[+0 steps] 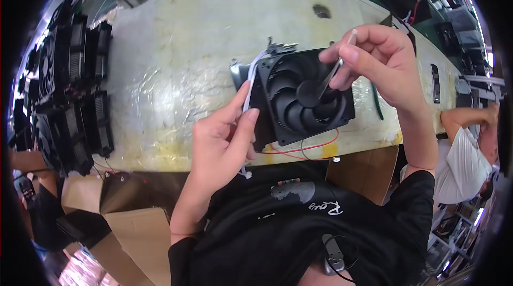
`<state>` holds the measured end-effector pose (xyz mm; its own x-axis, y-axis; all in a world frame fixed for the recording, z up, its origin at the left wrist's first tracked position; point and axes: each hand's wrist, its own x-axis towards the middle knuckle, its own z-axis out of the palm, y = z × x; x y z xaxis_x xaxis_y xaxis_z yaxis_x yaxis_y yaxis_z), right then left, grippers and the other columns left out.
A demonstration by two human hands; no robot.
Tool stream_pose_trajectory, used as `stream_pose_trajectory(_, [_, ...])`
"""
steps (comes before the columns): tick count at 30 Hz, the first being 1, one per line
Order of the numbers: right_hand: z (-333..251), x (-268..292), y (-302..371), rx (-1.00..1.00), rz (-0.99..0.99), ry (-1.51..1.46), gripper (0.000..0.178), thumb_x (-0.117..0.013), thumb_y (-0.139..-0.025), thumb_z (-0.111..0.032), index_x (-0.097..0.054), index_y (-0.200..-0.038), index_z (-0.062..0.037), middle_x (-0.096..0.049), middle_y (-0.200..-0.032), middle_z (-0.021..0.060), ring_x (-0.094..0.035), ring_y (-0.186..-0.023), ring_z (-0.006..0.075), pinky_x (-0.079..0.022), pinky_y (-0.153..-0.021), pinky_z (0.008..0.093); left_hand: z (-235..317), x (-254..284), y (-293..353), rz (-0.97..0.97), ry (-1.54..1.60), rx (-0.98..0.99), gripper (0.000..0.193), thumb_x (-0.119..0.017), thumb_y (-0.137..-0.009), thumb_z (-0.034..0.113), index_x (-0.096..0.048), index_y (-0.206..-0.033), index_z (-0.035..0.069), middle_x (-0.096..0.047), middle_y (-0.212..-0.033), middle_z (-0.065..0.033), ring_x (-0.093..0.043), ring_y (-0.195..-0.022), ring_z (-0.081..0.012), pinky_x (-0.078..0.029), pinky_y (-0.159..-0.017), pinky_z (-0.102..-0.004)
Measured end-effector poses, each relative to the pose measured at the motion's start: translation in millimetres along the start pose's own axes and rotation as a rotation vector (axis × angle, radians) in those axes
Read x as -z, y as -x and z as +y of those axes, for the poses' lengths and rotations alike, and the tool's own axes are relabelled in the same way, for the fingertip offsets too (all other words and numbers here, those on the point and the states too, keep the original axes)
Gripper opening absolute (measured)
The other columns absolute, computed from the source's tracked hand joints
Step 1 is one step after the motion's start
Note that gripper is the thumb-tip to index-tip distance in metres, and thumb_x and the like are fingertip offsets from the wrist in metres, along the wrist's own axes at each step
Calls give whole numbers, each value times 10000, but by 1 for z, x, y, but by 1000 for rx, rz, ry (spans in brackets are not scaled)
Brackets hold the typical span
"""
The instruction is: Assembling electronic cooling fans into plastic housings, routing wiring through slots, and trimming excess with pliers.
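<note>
A black square cooling fan [308, 94] lies on a dark assembly on the table in front of me. My left hand [222, 139] is closed at its left edge, pinching a white flat cable [251, 75] between thumb and index finger. The cable runs up that side of the fan, and its lower end hangs below my hand. Above the fan's right half, my right hand [382, 67] grips slim metal tweezers [340, 63], their tip pointing down toward the fan hub. Red and black wires [304, 152] with a small white plug trail from the fan's lower edge.
Several black fan units [75, 61] are stacked on the table's left side. Cardboard boxes [141, 232] stand below the near edge. A green-handled tool [377, 101] and a black bar [435, 83] lie to the right. Other people sit at both sides.
</note>
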<state>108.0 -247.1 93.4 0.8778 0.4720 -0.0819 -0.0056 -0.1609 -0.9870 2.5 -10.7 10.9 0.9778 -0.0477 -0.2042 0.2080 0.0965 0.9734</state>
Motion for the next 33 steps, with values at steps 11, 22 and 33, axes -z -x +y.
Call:
stream_pose_trajectory(11, [7, -6, -21, 237, -159, 261, 289, -547, -964, -41, -600, -1225, 73, -691, -986, 197, -658, -681, 128, -546, -662, 245, -6, 12, 4, 14, 246, 23, 309, -575, -960, 53, -603, -1258, -24, -608, -687, -43, -564, -471, -78, -434, -422, -205])
stream_pose_trajectory(22, [-14, -53, -24, 98, 110, 154, 163, -588, -935, -52, -614, -926, 108, -692, -875, 260, -694, -560, 192, -556, -467, 237, -10, 17, 11, 42, 223, 15, 303, -582, -956, 55, -602, -1239, -54, -652, -739, -76, -583, -481, -90, -458, -425, -207])
stream_pose_trajectory(33, [-18, -71, -45, 116, -40, 520, 100, -643, -907, -12, -682, -867, 71, -677, -724, 75, -633, -556, 70, -470, -479, 165, -12, 13, 13, 25, 232, 21, 321, -576, -960, 53, -581, -1259, -65, -646, -749, -75, -584, -477, -94, -451, -419, -209])
